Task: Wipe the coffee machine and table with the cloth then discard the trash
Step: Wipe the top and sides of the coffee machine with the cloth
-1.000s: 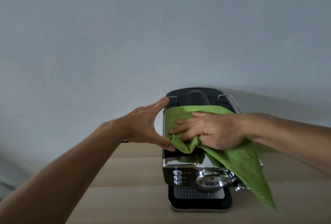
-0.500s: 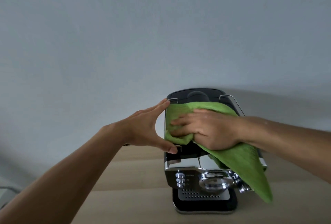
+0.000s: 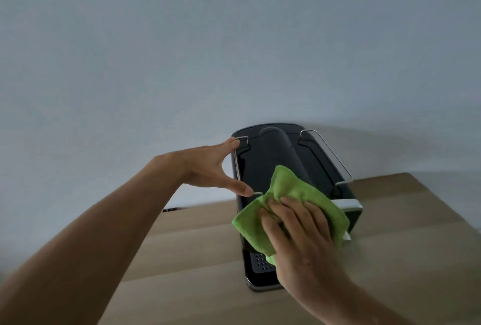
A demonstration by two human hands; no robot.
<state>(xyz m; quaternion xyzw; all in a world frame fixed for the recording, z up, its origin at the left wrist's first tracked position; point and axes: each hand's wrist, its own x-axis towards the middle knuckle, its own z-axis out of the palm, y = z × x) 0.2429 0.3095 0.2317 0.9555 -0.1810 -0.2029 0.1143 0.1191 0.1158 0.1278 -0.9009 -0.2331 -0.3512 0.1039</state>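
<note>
Right hand lies fingers-down on the green cloth, pressing it onto the front top edge of the coffee machine; thumb hidden. Left hand, spread wide, braces the left rail. The machine's long axis runs away from the person, so the bare top lies straight beyond the cloth.

A black coffee machine stands on a wooden table before a pale wall. The left hand, fingers spread, touches the wire rail along the machine's left edge. The right hand presses a bunched green cloth onto the front of the machine's top.
</note>
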